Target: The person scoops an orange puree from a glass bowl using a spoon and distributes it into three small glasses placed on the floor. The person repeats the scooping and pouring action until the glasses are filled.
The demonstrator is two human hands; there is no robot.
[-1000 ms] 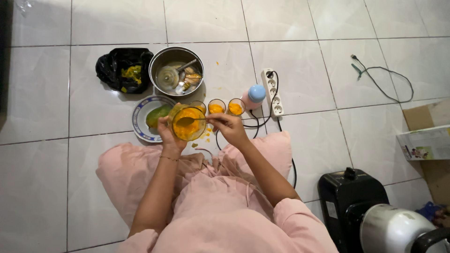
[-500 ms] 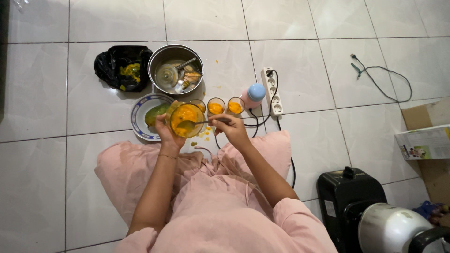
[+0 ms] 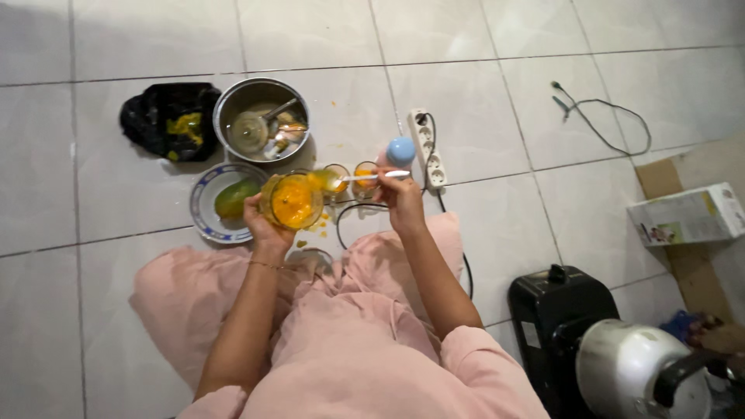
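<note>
The left hand [image 3: 262, 221] grips the jug [image 3: 291, 200] of orange pulp, now tilted, while the right hand [image 3: 400, 194], pinching a spoon [image 3: 365, 177] lifted out since a moment ago (loaded, it seems), carries pulp toward the cups [image 3: 351, 177] at the jug's three o'clock.

Dim warm indoor light, soft shadows, slight blur, mild edge distortion

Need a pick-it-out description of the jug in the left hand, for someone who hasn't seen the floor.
Start at the steel pot on the white tiled floor; below it lies a blue-rimmed plate with a green fruit. Right of the plate, the left hand holds the jug: clear, filled with orange pulp, far wider than the two small glasses beside it.
</note>
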